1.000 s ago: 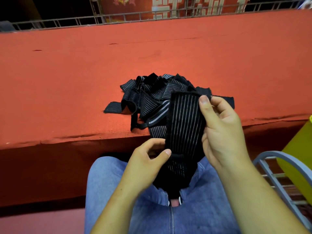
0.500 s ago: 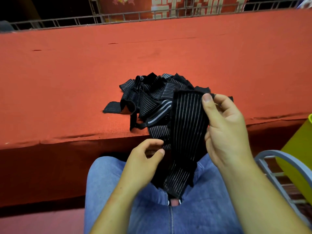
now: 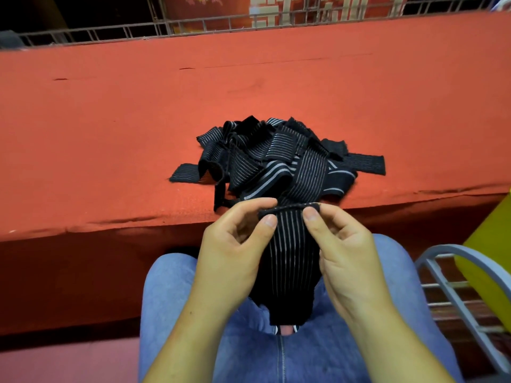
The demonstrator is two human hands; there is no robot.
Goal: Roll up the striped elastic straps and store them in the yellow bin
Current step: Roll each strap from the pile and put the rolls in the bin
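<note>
Lap: the person's jeans (image 3: 193, 313) fill the bottom of the head view, below the table's near edge.
Held strap: one black strap with pale stripes (image 3: 290, 261) hangs between the two hands and down over the lap. Its top edge is folded over, level with the table's near edge.
Left hand: the left hand (image 3: 232, 250) pinches the left end of that folded edge, thumb in front and forefinger behind, with the other fingers curled.
Right hand: the right hand (image 3: 343, 244) pinches the right end of the same edge in the same way, close beside the left thumb.
Table: the table (image 3: 110, 120) is covered in red cloth, whose front hangs down just beyond the knuckles.
Pile: the loose striped straps (image 3: 265, 158) lie heaped near the middle of the near edge, just beyond the hands. One end trails left and another right, and one band runs down towards the held edge; I cannot tell whether it is the same strap.
Yellow bin: the yellow bin (image 3: 492, 244) stands at the right, below the table top and well apart from the right hand. A grey metal frame (image 3: 453, 286) sits between them.
Open room: bare cloth lies wide to the left of the pile and behind it, up to the far edge.
Far edge: a metal railing (image 3: 193, 26) runs along it.
</note>
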